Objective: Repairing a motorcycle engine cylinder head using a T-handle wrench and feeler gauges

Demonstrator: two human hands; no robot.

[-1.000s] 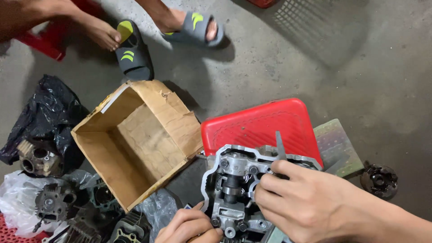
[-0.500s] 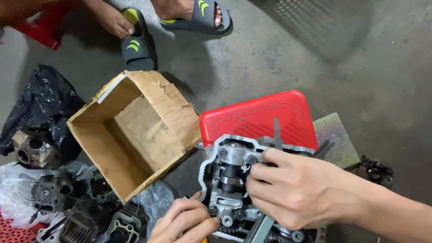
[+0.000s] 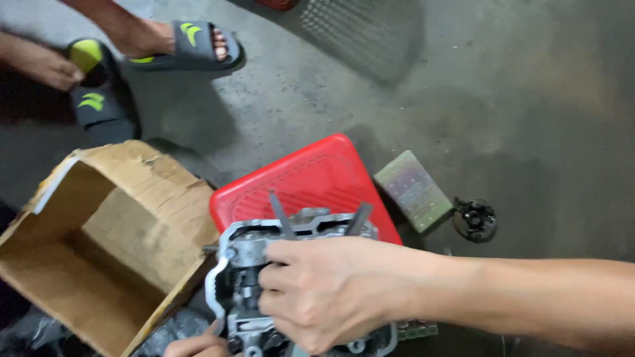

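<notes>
Your right hand (image 3: 324,294) clamps its fingers over the grey engine head (image 3: 248,264) atop the red stool (image 3: 311,182), steadying it, while your left hand (image 3: 192,346) fingertips brace its lower edge, grip unclear.

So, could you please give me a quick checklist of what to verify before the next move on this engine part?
1. Right hand grips the metal engine part: ok.
2. Left hand steadies its lower edge: cannot tell, mostly out of frame.
3. Part sits over the red plastic stool: ok.
4. Open cardboard box beside it looks empty: ok.
5. Small round metal piece lies apart on the floor: ok.
</notes>
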